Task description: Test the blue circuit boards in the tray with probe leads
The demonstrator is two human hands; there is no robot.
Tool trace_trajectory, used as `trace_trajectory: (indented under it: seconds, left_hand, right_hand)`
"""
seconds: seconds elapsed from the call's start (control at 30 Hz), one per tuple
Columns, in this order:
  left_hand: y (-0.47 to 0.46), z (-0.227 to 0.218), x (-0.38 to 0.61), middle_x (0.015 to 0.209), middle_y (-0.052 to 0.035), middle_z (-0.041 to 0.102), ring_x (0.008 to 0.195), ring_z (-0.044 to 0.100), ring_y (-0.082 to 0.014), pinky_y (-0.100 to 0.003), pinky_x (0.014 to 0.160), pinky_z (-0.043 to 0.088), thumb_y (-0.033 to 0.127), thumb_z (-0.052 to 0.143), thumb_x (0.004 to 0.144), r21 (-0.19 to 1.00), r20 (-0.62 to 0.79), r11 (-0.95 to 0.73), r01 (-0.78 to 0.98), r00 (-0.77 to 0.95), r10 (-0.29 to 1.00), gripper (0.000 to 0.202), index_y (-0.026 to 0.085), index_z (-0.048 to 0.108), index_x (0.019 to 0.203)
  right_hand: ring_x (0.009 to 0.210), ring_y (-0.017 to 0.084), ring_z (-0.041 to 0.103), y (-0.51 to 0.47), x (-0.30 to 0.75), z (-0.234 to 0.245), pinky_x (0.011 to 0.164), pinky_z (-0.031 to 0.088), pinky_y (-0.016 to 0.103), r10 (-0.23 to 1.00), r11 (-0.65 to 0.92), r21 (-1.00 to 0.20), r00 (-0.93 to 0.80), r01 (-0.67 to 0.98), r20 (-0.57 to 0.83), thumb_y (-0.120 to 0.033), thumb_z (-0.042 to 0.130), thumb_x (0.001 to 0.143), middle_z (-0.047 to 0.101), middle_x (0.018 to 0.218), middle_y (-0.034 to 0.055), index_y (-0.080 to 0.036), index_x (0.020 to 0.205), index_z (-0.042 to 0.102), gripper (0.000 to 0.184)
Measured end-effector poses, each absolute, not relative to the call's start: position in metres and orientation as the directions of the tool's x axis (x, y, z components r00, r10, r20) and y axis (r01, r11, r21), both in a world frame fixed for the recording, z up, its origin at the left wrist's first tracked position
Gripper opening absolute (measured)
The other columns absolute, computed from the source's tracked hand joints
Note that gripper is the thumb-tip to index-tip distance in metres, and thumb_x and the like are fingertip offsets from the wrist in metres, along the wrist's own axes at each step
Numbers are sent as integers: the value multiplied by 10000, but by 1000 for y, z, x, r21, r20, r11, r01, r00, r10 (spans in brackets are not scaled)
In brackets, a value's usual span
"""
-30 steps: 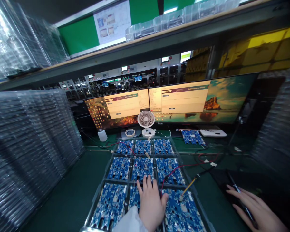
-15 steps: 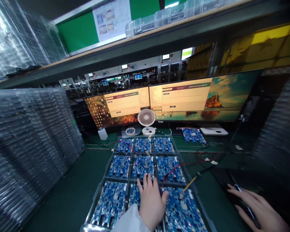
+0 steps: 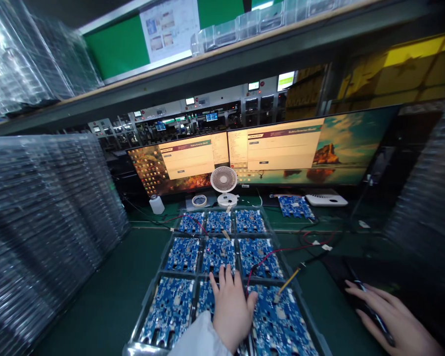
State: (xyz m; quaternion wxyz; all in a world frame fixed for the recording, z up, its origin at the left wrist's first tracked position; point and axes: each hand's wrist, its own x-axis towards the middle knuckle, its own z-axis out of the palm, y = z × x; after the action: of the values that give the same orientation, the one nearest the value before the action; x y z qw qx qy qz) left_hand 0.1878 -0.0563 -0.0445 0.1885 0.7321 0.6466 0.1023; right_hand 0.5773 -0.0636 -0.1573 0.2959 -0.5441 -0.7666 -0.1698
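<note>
My left hand [image 3: 233, 309] lies palm down with fingers spread over the front middle board of a clear plastic tray [image 3: 145, 301]. Its fingertips reach the lower edge of the centre circuit board [image 3: 218, 253], and part of the board below is hidden. Blue circuit boards fill the tray's compartments. Off to the right, my right hand [image 3: 400, 319] is closed around a slim dark pen [image 3: 380, 319] above a black mat [image 3: 337, 269]. A yellow-tipped lead [image 3: 289, 282] touches the front right board [image 3: 282, 321], and a red wire [image 3: 259, 262] runs across the boards.
Tall stacks of clear trays [image 3: 48, 222] stand at left, with another stack [image 3: 426, 198] at right. Behind the boards are a small white fan [image 3: 224, 180], a tape roll [image 3: 199, 200], a white bottle [image 3: 156, 204] and two monitors [image 3: 282, 148]. A shelf [image 3: 207, 74] crosses overhead.
The view has shifted very slightly. Both hands keep the same pose, and the boards and wires stay in place.
</note>
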Motion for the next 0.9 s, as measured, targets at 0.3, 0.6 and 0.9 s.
trace_trajectory:
  seconds: [0.3, 0.6, 0.9]
  left_hand:
    - [-57, -48, 187, 1556, -128, 317, 1473, 171, -334, -607, 1192, -19, 635, 246, 922, 431, -71, -100, 897, 144, 987, 711, 164, 447, 1416]
    - [-54, -49, 187, 1555, -129, 319, 1474, 171, -329, -612, 1189, -16, 631, 229, 924, 412, -64, -105, 905, 143, 988, 713, 163, 443, 1418]
    - [-57, -50, 190, 1546, -147, 330, 1467, 196, -331, -611, 1192, 6, 635, 212, 928, 416, -36, -107, 903, 134, 990, 738, 134, 439, 1420]
  right_hand:
    - [1005, 247, 662, -65, 571, -147, 786, 613, 374, 741, 344, -84, -215, 935, 636, -398, 487, 852, 707, 1076, 51, -262, 1112, 670, 346]
    - [1013, 249, 662, -66, 571, -147, 802, 608, 386, 766, 328, -127, -185, 936, 616, -422, 490, 844, 706, 1091, 48, -276, 1096, 687, 352]
    - [970, 302, 663, -74, 556, -129, 718, 570, 482, 784, 179, -70, -99, 981, 613, -475, 415, 838, 710, 1085, 81, -295, 1091, 687, 413]
